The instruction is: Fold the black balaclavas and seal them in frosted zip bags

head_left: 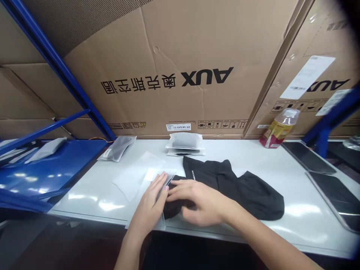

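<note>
My left hand (152, 202) holds the edge of a clear plastic bag (160, 224), thumb near its opening and fingers straight along it. A folded black cloth piece (171, 210) lies at the bag's mouth, partly inside. Across it reaches my right hand (199, 202), fingers stretched towards the bag and thumb apart; the fingertips touch at the bag's opening. Just behind and to the right, another black fabric garment (242, 191) with small white lettering is spread on the white table (84, 191). What kind of garment it is I cannot tell.
Packed frosted bags (185, 142) are stacked at the back, and another packed bag (119, 148) lies left of them. A bottle (279, 128) and dark flat panels (334, 195) are at the right. Large cartons (180, 45) stand behind; a blue frame (64, 78) rises at left.
</note>
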`<state>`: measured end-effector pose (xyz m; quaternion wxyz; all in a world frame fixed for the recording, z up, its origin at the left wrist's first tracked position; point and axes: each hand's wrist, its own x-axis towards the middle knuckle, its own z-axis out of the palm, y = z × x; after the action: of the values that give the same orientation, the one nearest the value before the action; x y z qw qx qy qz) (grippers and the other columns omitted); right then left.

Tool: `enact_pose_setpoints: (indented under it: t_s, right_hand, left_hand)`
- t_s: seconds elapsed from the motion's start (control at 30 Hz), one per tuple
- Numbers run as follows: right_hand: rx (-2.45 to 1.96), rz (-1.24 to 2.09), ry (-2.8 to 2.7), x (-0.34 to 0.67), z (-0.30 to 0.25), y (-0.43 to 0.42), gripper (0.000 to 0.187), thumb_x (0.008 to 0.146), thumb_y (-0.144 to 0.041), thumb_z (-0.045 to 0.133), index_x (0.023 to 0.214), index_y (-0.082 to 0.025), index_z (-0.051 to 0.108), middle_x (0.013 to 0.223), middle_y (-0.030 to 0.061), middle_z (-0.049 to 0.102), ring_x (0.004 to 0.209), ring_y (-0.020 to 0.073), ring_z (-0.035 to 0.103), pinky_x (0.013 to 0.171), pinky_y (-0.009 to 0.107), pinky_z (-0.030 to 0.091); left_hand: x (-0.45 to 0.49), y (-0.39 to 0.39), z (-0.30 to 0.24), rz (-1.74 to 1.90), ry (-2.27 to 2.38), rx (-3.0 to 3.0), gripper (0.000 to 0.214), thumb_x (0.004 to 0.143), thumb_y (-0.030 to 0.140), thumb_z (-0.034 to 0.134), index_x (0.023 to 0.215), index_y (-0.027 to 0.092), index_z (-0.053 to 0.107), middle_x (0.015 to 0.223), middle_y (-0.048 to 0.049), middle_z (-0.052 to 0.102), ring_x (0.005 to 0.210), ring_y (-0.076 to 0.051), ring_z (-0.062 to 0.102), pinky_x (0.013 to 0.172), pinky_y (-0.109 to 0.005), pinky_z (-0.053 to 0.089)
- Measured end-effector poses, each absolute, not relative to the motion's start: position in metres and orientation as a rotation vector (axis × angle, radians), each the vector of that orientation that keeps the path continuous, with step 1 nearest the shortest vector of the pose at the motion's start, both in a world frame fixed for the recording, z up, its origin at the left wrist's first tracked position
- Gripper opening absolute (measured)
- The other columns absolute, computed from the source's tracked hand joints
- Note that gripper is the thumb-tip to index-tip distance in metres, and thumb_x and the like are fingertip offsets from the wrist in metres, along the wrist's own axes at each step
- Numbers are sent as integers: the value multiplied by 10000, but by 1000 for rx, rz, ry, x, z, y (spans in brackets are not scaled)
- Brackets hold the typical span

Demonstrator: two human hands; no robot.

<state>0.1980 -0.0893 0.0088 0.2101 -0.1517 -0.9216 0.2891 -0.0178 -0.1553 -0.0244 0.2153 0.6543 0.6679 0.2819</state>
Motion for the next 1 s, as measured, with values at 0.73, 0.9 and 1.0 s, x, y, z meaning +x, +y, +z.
enact_pose_setpoints:
  t_s: [0.73,0.9,1.0]
  right_hand:
    - [-1270,848,-2201,189,6,-95,368,928,-301,720,1270,-173,683,1318,173,683,1215,356,652,989,480,525]
    - [-1713,1101,-2105,198,22,-113,609,983,-735,450,607,-260,512,669,119,666,648,305,680,615,408,457]
    - [-1641,1195,-2022,192,17,-123,473,929,-659,601,686,-274,471,714,90,677,701,298,700,594,364,444]
  left_hand:
    - [-7,-161,-18,967,1909,1711,215,1006,396,509,933,260,658,1468,-75,670,1508,-327,474,1176,-520,468]
    - [6,-164,-15,985,2037,1666,320,984,360,553,1285,270,614,1379,-92,725,1284,-320,690,1019,-473,588]
    - [14,-168,-17,1044,2038,1634,409,978,317,544,1383,285,594,1294,-73,773,1218,-304,732,996,-460,601]
